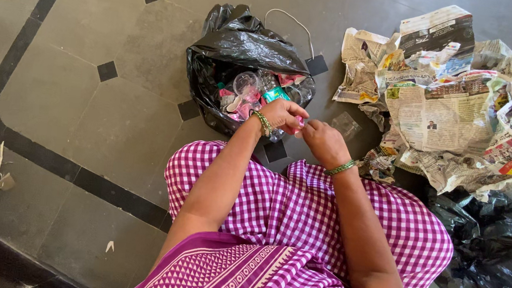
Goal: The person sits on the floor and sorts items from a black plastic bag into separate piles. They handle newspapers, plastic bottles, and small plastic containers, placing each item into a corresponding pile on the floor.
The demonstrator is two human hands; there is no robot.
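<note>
Your left hand [281,114] and right hand [325,142] pinch a small pink wrapper [299,122] together; the open black rubbish bag [240,45] lies at twelve o'clock, crumpled newspapers [453,107] at two.

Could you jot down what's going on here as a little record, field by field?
Setting: person sitting on a grey tiled floor with black inlay
Left hand: pinching a small pink item
Right hand: fingertips meeting the same item
Wrists: green bangles on both
In front: open black bag holding plastic cups and wrappers
Right side: crumpled newspapers; second black bag
Clothing: purple checked cloth
</note>
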